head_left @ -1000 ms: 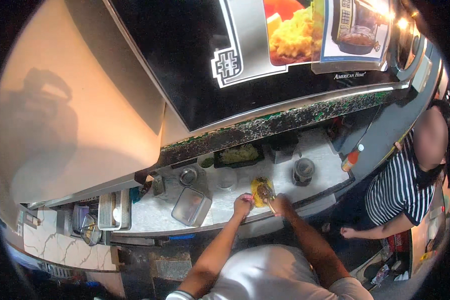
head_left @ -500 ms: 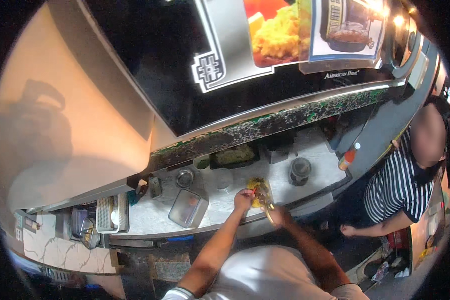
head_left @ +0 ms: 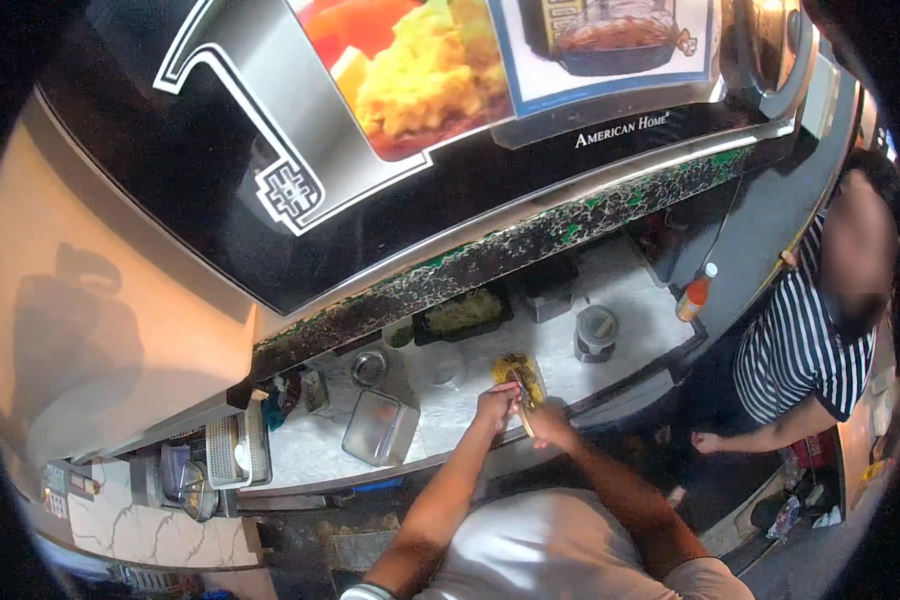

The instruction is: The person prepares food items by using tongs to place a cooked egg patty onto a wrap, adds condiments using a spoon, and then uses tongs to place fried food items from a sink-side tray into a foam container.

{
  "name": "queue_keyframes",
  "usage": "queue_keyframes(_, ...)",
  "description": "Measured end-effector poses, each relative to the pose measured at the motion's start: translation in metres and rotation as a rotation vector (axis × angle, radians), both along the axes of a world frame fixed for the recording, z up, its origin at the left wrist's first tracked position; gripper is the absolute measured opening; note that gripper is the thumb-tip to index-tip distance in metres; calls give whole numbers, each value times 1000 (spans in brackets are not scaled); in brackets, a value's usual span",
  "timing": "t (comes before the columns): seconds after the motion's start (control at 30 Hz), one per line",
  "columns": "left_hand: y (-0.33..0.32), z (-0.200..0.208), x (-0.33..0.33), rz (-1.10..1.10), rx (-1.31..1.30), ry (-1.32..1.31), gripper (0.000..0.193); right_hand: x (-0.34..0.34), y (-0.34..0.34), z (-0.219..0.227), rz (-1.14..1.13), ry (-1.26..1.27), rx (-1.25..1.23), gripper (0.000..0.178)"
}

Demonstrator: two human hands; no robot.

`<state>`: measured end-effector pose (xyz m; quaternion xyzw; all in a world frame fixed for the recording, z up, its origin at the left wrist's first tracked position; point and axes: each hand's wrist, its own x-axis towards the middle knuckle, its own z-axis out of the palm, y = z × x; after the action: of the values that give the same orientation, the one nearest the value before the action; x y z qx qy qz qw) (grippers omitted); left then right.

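Observation:
Over the near edge of the pale counter [head_left: 290,440], my two hands meet in front of a small patch of yellow food [head_left: 513,366] with dark bits in it. My left hand [head_left: 498,402] is closed in a pinch; what is between its fingertips is too small to make out. Wrapped in my right hand [head_left: 550,428] is a slim utensil with a tan handle [head_left: 526,424]. Its upper end reaches toward the food, beside the left fingers, and its exact kind is unclear.
A clear rectangular container [head_left: 381,428] stands left of my hands. Behind are a round metal bowl [head_left: 369,368] and a dark tray [head_left: 462,316] of pale green food. A lidded jar [head_left: 596,332] and orange sauce bottle [head_left: 694,294] stand right, near a person in stripes [head_left: 805,345].
My left hand has come nearer the utensil and food, and the red bit at its fingertips no longer shows plainly. The right hand remains on the handle. The whole view has shifted.

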<state>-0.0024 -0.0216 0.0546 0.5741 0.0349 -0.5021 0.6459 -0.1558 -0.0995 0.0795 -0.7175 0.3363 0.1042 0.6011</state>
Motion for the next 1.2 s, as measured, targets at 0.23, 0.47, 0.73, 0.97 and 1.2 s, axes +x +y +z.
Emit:
queue_keyframes(0.23, -15, -11, 0, -31, 43, -139, 21, 0, -7, -30, -75, 12, -2, 67)
queue_keyframes(0.47, -15, -10, 1, 49, 58, -196, 22, -3, 2, 35, -36, 119, -55, 74)
queue_keyframes(0.73, -10, -17, 15, -11, -16, -159, 15, 13, -8, -22, 85, 188, -286, 84)
queue_keyframes(0.97, -20, 5, 9, -3, 84, -256, 15, 5, -11, -8, 149, 0, -383, 78)
queue_keyframes(1.2, -24, 7, 7, -1, 86, -225, 16, 5, -17, 21, 49, 113, -167, 80)
